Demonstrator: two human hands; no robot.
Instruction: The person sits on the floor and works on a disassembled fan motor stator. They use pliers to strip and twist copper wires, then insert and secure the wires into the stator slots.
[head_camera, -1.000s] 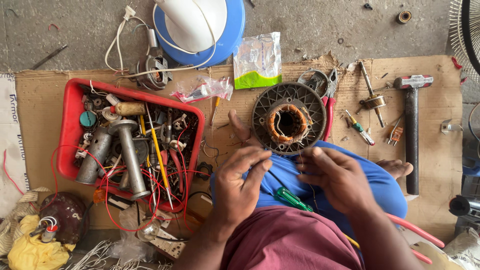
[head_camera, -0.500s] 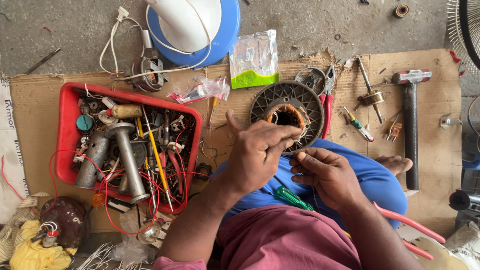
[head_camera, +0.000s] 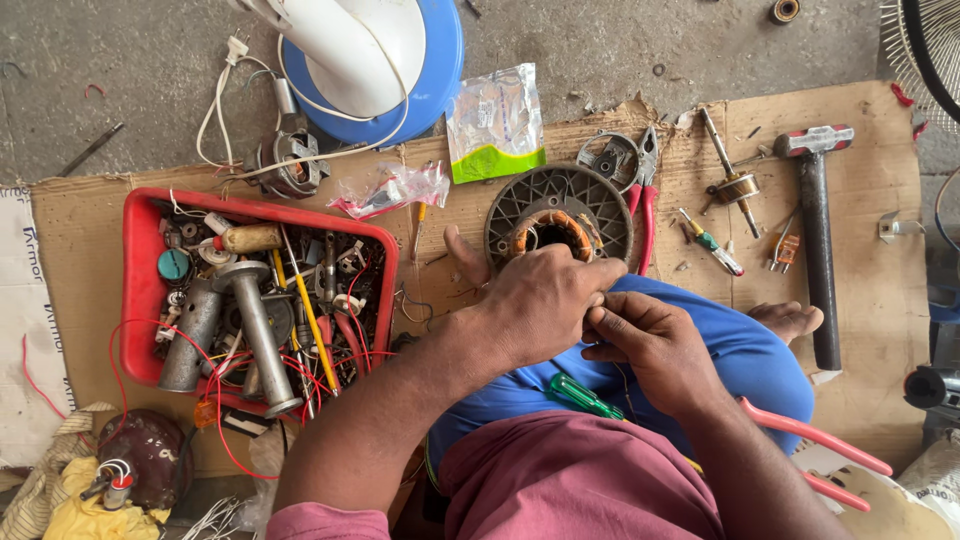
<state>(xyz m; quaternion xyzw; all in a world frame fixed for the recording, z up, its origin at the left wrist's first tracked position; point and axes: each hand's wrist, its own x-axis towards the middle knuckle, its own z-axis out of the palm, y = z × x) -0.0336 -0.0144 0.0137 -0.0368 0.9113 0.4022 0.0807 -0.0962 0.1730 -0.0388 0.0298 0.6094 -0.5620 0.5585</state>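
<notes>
The left hand (head_camera: 540, 305) and right hand (head_camera: 650, 345) meet over the blue-trousered knee, fingertips pinched narrow on something too fine to make out. Just beyond them on corrugated cardboard (head_camera: 90, 240) lies the round ribbed motor stator (head_camera: 558, 222), copper windings at its core. A red plastic tray (head_camera: 140, 290) holds metal shafts and wires. Since half a second ago, the left hand has dropped from the stator and closed towards the right.
</notes>
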